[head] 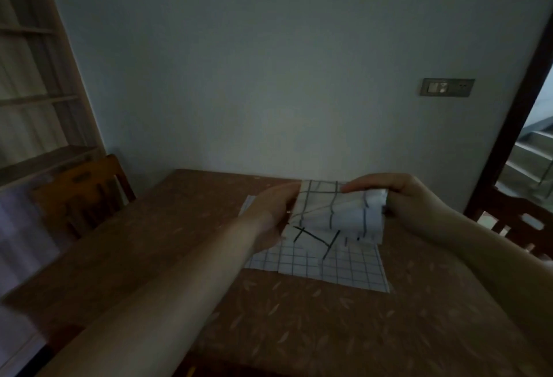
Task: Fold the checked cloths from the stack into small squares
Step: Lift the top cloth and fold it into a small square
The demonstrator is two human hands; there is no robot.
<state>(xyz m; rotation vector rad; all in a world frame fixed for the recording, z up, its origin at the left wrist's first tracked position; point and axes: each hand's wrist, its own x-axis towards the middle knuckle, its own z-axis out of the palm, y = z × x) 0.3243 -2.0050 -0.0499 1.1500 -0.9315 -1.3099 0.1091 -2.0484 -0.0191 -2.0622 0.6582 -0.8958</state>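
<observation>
Head view: a checked cloth [335,212] is being held up above the table [299,331] by both hands, toward the far right part of the tabletop. The cloth's left edge is being gripped by the left hand [275,212], whose fingers are being curled round the fabric with the thumb behind. The cloth's upper right part is being pinched by the right hand [398,194], with the index finger being stretched out along the top edge and the remaining fingers being bunched round a gathered white fold. The cloth is being kept partly doubled over, its lower edge sagging in loose creases just above the stack [338,263]. The stack of checked cloths is being left flat on the table directly under the hands, near the far right corner, with its near right corner pointing toward the person. The table is being covered by a brown leaf-patterned covering. A wooden chair [83,194] is being kept at the table's far left corner, beside a shelf [33,98]. A switch plate [447,87] is being seen on the wall [269,62] behind the table, and a second chair back [514,221] is being seen at the right edge
</observation>
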